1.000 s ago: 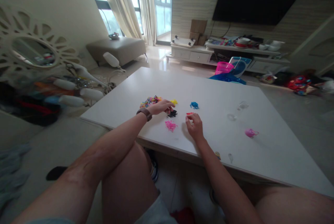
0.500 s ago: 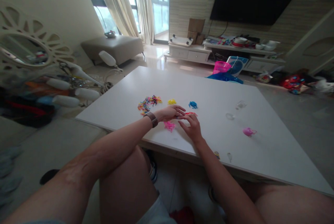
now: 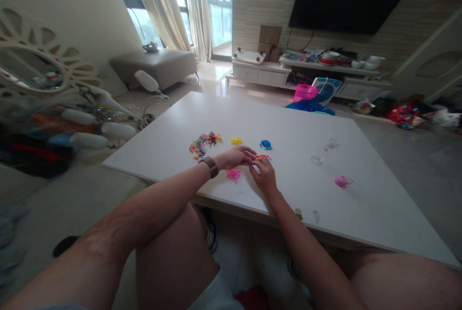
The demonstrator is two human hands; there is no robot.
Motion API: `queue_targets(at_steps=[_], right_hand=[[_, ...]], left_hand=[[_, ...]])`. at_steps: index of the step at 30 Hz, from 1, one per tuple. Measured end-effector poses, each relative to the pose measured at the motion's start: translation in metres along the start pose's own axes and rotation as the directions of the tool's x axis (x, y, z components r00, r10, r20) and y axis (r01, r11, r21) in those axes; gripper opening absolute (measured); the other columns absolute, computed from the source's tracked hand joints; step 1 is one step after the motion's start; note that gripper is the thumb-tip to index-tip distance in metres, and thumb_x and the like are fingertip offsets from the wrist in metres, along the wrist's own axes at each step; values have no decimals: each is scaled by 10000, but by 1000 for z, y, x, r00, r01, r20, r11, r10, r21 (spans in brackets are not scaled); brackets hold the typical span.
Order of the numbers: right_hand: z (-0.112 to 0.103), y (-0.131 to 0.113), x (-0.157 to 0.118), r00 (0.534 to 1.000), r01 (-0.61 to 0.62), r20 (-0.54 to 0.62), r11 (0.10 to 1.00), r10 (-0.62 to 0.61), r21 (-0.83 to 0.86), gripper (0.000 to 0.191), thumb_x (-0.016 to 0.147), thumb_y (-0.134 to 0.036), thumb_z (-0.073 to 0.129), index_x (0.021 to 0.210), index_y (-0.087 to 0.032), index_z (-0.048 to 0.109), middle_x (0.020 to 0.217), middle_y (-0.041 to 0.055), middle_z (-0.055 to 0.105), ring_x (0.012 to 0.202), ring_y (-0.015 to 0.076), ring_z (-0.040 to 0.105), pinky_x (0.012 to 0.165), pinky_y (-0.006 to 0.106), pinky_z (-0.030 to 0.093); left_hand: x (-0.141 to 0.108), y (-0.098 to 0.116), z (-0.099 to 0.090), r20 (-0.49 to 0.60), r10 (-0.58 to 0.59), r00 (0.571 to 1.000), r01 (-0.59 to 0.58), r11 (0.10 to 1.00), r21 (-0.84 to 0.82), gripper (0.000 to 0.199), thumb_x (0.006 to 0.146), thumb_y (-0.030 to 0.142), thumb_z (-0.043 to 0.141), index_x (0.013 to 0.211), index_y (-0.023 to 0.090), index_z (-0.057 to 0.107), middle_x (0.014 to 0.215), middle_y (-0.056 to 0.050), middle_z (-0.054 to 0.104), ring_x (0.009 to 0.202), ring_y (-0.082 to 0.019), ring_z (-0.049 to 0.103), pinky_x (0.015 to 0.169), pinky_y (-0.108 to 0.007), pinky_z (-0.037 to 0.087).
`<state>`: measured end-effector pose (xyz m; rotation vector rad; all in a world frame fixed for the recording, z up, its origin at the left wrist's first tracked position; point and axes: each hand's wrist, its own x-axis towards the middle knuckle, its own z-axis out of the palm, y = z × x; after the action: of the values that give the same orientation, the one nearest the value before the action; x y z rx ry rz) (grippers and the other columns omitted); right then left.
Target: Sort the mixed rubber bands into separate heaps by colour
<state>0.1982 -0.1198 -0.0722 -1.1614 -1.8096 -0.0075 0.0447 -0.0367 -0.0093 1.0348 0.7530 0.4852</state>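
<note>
Left hand (image 3: 238, 157) and right hand (image 3: 265, 175) meet over white rectangular desk (image 3: 224, 112); fingertips overlap, either grip's state: cannot tell. Red, apparently rubbery strands (image 3: 266, 157), part-hidden, at right hand's twelve o'clock; pink strand pile (image 3: 233, 175), left's six.

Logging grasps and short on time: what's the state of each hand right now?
Left hand: partly curled; whether it holds anything cannot be told.
Right hand: bent, close by the red pieces; any grip cannot be told.
</note>
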Motion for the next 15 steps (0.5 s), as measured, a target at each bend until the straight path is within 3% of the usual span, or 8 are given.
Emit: queue_targets(at_steps=[5,8,10,12,15], right_hand=[[0,1,-1,999,-49,-25,999,48,-4,81,944,-212,583,946,-221,664,922,67,647,939,238,594,856,402,488],[-1,1,0,992,-118,-55,993,118,-8,85,941,-220,573,890,-222,641,869,47,608,858,217,571,799,372,476],[-2,1,0,986,-149,-77,989,149,-3,98,936,-215,567,855,-223,620,837,36,591,813,206,554,764,357,466],[-2,0,1,981,-166,-101,986,165,-1,105,934,-212,564,836,-223,603,823,31,588,792,202,543,751,352,457],[-3,0,2,978,-174,-114,985,173,-4,116,935,-221,564,820,-226,583,811,26,583,782,200,533,753,354,449]], left_hand=[[-1,3,-4,-13,27,1000,-27,998,58,182,740,19,726,901,93,685,846,-89,719,792,-135,694,784,-266,544],[-3,8,-13,-7,57,998,-54,981,187,106,778,127,728,876,109,691,853,-75,717,758,-128,693,771,-270,546],[-4,12,-20,51,65,997,-78,947,313,148,767,195,755,880,117,700,854,-75,723,754,-138,694,742,-268,541],[-5,13,-25,136,109,985,-161,866,473,194,734,224,784,881,121,712,816,-65,724,739,-143,682,697,-253,522],[-6,14,-27,229,227,947,-323,670,669,188,709,222,797,850,122,725,748,-41,714,677,-131,638,625,-229,478]])
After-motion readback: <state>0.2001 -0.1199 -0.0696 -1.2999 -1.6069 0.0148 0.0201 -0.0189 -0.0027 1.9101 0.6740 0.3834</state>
